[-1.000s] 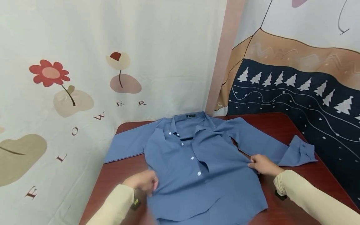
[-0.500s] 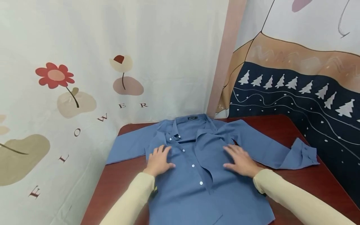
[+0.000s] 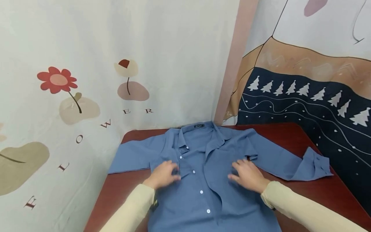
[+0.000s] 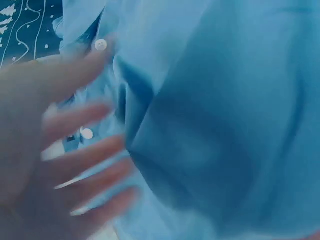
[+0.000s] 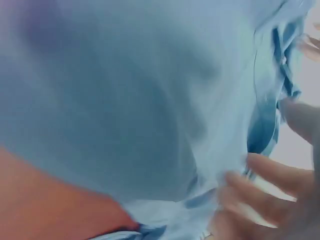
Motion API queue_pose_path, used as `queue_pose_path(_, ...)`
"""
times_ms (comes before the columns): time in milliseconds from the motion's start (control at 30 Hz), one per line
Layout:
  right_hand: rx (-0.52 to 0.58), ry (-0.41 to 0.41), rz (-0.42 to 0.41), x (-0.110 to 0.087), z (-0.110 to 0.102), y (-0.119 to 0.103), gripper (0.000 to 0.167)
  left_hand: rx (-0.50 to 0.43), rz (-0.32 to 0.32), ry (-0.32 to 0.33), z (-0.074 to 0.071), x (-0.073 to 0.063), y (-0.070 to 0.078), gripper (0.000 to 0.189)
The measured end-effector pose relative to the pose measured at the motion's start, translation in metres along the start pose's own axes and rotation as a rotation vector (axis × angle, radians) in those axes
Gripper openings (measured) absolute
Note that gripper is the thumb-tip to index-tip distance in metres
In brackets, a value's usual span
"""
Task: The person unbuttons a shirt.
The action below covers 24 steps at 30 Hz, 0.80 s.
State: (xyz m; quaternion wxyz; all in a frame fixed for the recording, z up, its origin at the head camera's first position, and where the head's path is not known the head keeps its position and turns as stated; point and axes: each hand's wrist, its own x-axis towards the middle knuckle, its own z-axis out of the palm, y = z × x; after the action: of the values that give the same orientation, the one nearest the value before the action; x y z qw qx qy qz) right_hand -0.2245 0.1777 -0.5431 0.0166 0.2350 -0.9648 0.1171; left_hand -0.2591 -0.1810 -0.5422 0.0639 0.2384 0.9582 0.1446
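A blue button-up shirt [image 3: 191, 190] lies spread front up on a dark red table [image 3: 127, 187], its collar at the far edge. My left hand [image 3: 163, 175] is over the left front panel; in the left wrist view its fingers [image 4: 95, 150] are spread and blurred beside the white buttons [image 4: 101, 45]. Over the opposite panel, below the armhole, is my right hand [image 3: 248, 176]. Its fingers [image 5: 260, 195] bend loosely at the cloth in the right wrist view. Neither hand grips a fold that I can see. The shirt's hem is out of the head view.
The left sleeve [image 3: 130, 158] reaches out to the table's left edge. On the right, the other sleeve [image 3: 275, 158] ends in a folded cuff [image 3: 316, 166] near the right edge. A printed curtain [image 3: 174, 64] stands behind the table.
Both hands let go of the shirt's sides and moved up onto its chest. Since then, the front panels and buttons have slid toward me along with the hands, while the collar stayed at the far edge.
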Motion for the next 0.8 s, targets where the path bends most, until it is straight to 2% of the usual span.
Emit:
queue_pose_path(67, 0.030, 0.108, 0.026, 0.019, 0.002, -0.006, 0.032, -0.003, -0.056, 0.133, 0.001, 0.016, 0.010, 0.030)
queue_pose_path(133, 0.087, 0.106, 0.066, 0.039, 0.010, -0.014, 0.039, 0.017, -0.148, 0.195, 0.009, 0.032, 0.024, 0.039)
queue_pose_path(233, 0.149, -0.011, 0.150, 0.063, 0.027, -0.031, 0.048, 0.039, -0.293, 0.209, 0.025, 0.052, 0.043, 0.052)
queue_pose_path(300, 0.131, -0.069, 0.178, 0.075, 0.040, -0.040, 0.047, 0.056, -0.365, 0.223, 0.036, 0.061, 0.051, 0.051)
queue_pose_path(433, 0.145, -0.102, 0.166, 0.085, 0.058, -0.053, 0.038, 0.022, -0.433, 0.244, 0.049, 0.069, 0.056, 0.044)
queue_pose_path(500, 0.172, -0.102, 0.151, 0.085, 0.061, -0.056, 0.037, -0.033, -0.398, 0.216, 0.049, 0.070, 0.056, 0.040)
queue_pose_path(567, 0.176, -0.114, 0.125, 0.085, 0.061, -0.057, 0.034, -0.090, -0.307, 0.141, 0.046, 0.069, 0.056, 0.039)
queue_pose_path(700, 0.180, -0.133, 0.049, 0.083, 0.057, -0.054, 0.030, -0.200, -0.015, -0.112, 0.038, 0.067, 0.061, 0.036)
queue_pose_path(733, 0.187, -0.145, 0.016, 0.082, 0.055, -0.052, 0.030, -0.231, 0.043, -0.173, 0.036, 0.066, 0.062, 0.036)
queue_pose_path(800, 0.252, -0.183, -0.058, 0.081, 0.053, -0.049, 0.032, -0.292, 0.109, -0.281, 0.033, 0.063, 0.063, 0.036)
